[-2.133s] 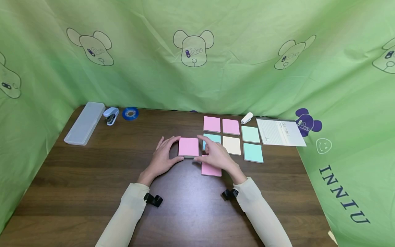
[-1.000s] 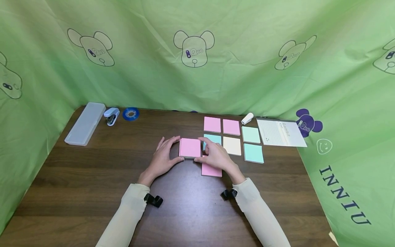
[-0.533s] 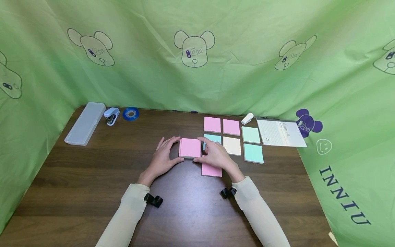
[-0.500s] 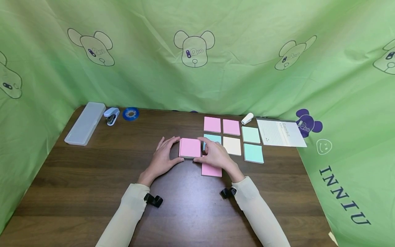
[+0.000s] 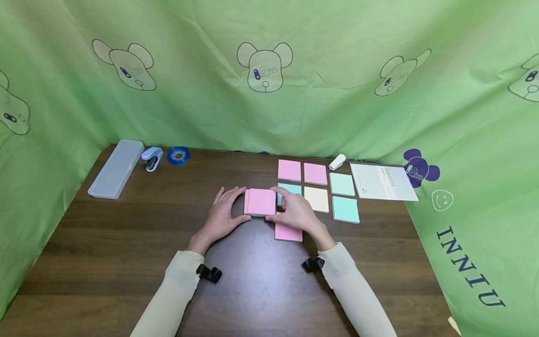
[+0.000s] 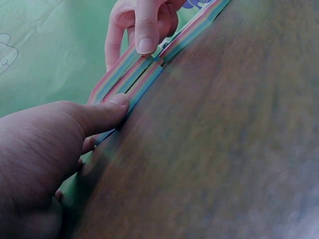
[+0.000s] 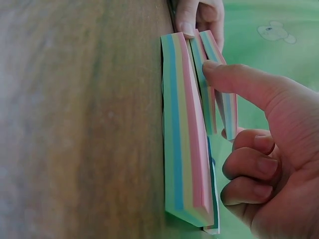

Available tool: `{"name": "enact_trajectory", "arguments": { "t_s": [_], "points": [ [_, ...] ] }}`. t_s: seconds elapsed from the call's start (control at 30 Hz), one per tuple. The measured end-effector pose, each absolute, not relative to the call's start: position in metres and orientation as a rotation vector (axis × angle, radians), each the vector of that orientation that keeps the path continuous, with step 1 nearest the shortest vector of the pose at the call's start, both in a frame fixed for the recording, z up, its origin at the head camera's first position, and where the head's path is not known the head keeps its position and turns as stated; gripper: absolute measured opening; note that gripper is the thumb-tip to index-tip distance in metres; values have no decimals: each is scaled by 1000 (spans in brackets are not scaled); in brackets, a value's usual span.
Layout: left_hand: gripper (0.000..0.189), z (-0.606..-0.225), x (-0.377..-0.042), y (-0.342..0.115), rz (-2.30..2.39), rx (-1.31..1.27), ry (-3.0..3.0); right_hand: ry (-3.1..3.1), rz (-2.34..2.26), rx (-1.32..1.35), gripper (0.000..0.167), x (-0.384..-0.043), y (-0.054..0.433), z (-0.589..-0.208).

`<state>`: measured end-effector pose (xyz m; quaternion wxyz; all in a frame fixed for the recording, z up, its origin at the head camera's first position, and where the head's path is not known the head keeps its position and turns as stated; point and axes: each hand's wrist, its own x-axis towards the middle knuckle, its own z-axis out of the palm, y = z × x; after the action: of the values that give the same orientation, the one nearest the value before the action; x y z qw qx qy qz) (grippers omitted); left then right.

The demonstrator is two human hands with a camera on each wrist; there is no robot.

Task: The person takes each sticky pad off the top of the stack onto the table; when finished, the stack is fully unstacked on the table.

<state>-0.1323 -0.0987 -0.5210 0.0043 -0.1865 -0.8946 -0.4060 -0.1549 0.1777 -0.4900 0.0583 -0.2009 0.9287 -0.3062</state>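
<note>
A stack of sticky note pads (image 5: pixel 262 202) with pink tops lies mid-table, the uppermost pad offset to the right. My left hand (image 5: pixel 221 217) grips the stack's left side between thumb and fingers. In the left wrist view the left thumb (image 6: pixel 118 102) lies along the lower striped edges. My right hand (image 5: pixel 298 214) pinches the top pad's right side, its thumb (image 7: pixel 214 67) on the near edge and its index finger at the far corner. Under the right hand lies another pink pad (image 5: pixel 287 232), partly covered; a blue pad (image 5: pixel 286 188) is half hidden behind its fingers.
Right of the hands lie two pink pads (image 5: pixel 289 170), a cream pad (image 5: pixel 316 199) and two mint pads (image 5: pixel 345 208). Beyond are a white stapler-like item (image 5: pixel 337 162) and a notepad (image 5: pixel 381 181). A plastic case (image 5: pixel 115 169), stapler (image 5: pixel 152 158) and blue tape roll (image 5: pixel 178 155) stand far left.
The top pink pad has slid rightward over the stack with my right hand, baring a strip of the pad beneath on the left. My left hand has stayed in place.
</note>
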Motion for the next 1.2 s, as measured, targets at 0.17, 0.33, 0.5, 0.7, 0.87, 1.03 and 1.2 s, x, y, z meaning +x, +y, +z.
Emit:
{"name": "enact_trajectory", "arguments": {
  "t_s": [0.17,0.33,0.5,0.7,0.87,1.03,1.2],
  "points": [
    [84,-521,-132,-99,-1263,-599,-2802,2807,-923,-553,87,-148,175,-475],
    [83,-521,-132,-99,-1254,-609,-2800,2802,-1011,-593,89,-149,180,-481],
    [85,-522,-132,-98,-1247,-609,-2803,2827,-1073,-673,89,-154,190,-499],
    [81,-522,-133,-98,-1246,-632,-2779,2813,-1123,-692,90,-152,193,-497],
    [79,-522,-133,-99,-1239,-635,-2779,2835,-1095,-676,92,-160,203,-517],
    [80,-522,-133,-98,-1239,-628,-2782,2817,-1138,-689,89,-154,209,-511],
    [80,-521,-133,-99,-1246,-633,-2778,2787,-1123,-613,85,-140,206,-480]
  ]
}}
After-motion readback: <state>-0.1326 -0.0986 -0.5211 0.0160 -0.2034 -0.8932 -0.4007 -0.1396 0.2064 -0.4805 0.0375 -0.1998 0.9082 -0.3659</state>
